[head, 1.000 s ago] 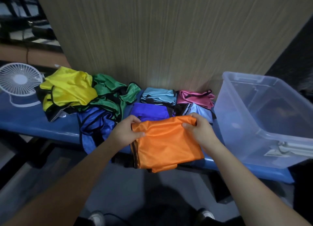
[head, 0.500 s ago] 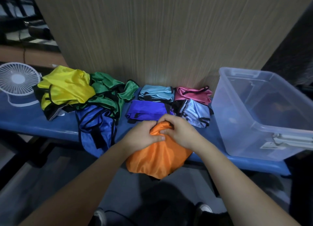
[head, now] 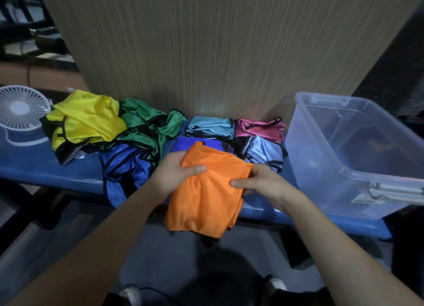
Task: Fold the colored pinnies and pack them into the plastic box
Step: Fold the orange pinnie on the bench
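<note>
Head view: plastic box (head: 358,159) stood at the bench's right end, apparently unpacked. Yellow, green and blue pinnies (head: 128,168) lay unfolded; four folded ones (head: 210,126) waited by the wall. Orange pinny (head: 206,191), part-folded over the bench edge, was gripped by left hand (head: 174,172) and right hand (head: 261,181).

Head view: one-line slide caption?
Both hands, left hand and right hand, grip a folded orange pinny at the bench edge, clear plastic box beside.

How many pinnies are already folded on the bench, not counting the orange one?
4: light blue pinny and pink pinny by the wall, purple pinny and pale blue pinny in front. More may hide behind the orange pinny.
</note>
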`<state>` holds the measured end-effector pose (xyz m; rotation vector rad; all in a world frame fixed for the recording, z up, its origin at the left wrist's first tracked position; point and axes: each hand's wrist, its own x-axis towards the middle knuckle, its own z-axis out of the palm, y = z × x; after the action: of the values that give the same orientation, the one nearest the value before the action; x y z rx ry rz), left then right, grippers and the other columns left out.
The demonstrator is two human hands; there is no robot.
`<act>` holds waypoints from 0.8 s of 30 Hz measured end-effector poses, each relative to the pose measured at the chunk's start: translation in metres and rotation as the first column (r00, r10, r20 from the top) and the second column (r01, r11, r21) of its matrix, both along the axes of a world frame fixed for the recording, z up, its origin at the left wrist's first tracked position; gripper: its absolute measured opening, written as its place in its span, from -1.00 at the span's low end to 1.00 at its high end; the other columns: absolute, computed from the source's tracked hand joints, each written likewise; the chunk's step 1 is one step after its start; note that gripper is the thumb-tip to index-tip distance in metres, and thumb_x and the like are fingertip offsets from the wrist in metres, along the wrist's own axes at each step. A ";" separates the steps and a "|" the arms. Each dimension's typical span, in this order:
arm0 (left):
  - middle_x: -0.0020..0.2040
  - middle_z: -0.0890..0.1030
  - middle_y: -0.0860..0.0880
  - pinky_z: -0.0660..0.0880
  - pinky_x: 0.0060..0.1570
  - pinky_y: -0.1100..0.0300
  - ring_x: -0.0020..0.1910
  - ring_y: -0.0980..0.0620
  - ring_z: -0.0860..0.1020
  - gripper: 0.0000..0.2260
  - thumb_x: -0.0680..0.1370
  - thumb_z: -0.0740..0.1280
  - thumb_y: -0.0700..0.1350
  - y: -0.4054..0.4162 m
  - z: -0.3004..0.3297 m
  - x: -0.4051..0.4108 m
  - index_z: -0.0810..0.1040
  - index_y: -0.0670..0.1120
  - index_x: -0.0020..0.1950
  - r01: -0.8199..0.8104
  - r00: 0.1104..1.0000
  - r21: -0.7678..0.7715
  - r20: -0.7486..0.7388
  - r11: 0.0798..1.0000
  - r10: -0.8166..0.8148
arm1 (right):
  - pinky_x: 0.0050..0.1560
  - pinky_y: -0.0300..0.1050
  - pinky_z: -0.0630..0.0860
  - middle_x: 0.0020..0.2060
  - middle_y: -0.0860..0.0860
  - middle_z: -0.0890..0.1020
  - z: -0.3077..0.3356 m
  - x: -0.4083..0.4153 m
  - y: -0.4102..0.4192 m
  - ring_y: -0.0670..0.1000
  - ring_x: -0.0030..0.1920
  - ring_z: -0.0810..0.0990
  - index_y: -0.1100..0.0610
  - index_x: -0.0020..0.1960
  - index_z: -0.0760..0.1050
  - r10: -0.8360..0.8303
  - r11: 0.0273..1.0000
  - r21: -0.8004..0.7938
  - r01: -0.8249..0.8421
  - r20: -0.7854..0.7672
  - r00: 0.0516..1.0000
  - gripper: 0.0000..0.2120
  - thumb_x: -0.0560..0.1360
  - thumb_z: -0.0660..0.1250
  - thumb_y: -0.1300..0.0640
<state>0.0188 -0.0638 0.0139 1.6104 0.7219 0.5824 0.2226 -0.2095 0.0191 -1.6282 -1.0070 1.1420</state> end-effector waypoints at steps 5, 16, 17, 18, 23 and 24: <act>-0.03 0.74 -0.01 0.61 -0.09 0.18 -0.05 0.02 0.71 -0.79 0.47 0.52 -0.20 -0.001 0.005 0.010 0.66 -0.09 0.08 -0.068 0.992 -0.090 0.104 0.994 0.077 | -0.20 0.11 0.61 0.05 0.11 0.70 0.001 -0.001 0.002 0.16 -0.09 0.67 0.16 0.31 0.47 -0.006 1.000 -0.026 0.002 -0.130 0.991 -0.41 0.35 0.61 0.21; 0.03 0.73 -0.03 0.61 0.00 0.13 0.01 0.02 0.70 -0.77 0.50 0.50 -0.14 0.015 0.000 0.040 0.65 -0.10 0.14 -0.080 0.987 -0.082 0.135 0.993 0.091 | -0.40 -0.09 0.56 0.05 0.09 0.68 0.004 0.007 0.015 0.07 -0.26 0.68 0.15 0.18 0.51 -0.263 0.965 -0.008 0.263 -0.112 0.958 -0.62 0.42 0.50 0.34; 0.03 0.73 -0.03 0.60 0.00 0.13 0.01 0.02 0.70 -0.77 0.50 0.49 -0.14 0.018 -0.001 0.042 0.65 -0.11 0.14 -0.080 0.989 -0.060 0.117 0.995 0.086 | -0.39 -0.10 0.58 0.06 0.08 0.67 0.004 0.007 0.016 0.05 -0.28 0.68 0.15 0.19 0.51 -0.283 0.959 -0.004 0.284 -0.114 0.952 -0.63 0.44 0.49 0.34; 0.02 0.73 -0.03 0.60 0.00 0.14 0.00 0.02 0.70 -0.78 0.51 0.48 -0.14 0.022 -0.003 0.042 0.65 -0.12 0.14 -0.079 0.992 -0.034 0.096 0.996 0.082 | -0.39 -0.11 0.59 0.07 0.08 0.67 0.004 0.007 0.017 0.03 -0.31 0.68 0.15 0.20 0.51 -0.299 0.954 -0.002 0.301 -0.111 0.948 -0.64 0.45 0.48 0.34; 0.11 0.70 -0.06 0.60 0.07 0.18 0.08 0.03 0.67 -0.64 0.48 0.50 -0.24 0.038 -0.003 0.038 0.58 -0.14 0.27 0.068 0.998 -0.018 -0.015 0.998 -0.068 | -0.36 -0.11 0.61 0.06 0.05 0.66 0.002 0.014 0.020 0.03 -0.30 0.69 0.12 0.17 0.52 -0.316 0.948 0.012 0.319 -0.103 0.943 -0.67 0.47 0.46 0.35; 0.13 0.69 -0.05 0.60 0.08 0.20 0.10 0.04 0.67 -0.60 0.47 0.51 -0.25 0.041 -0.002 0.034 0.56 -0.12 0.29 0.114 0.992 -0.046 -0.050 0.992 -0.116 | -0.35 -0.10 0.62 0.05 0.05 0.67 0.001 0.016 0.021 0.04 -0.28 0.69 0.11 0.16 0.53 -0.315 0.948 0.017 0.318 -0.098 0.944 -0.68 0.46 0.46 0.35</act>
<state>0.0533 -0.0225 0.0116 1.6209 0.6706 0.4400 0.2385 -0.1888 0.0203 -1.6245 -0.6687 0.9683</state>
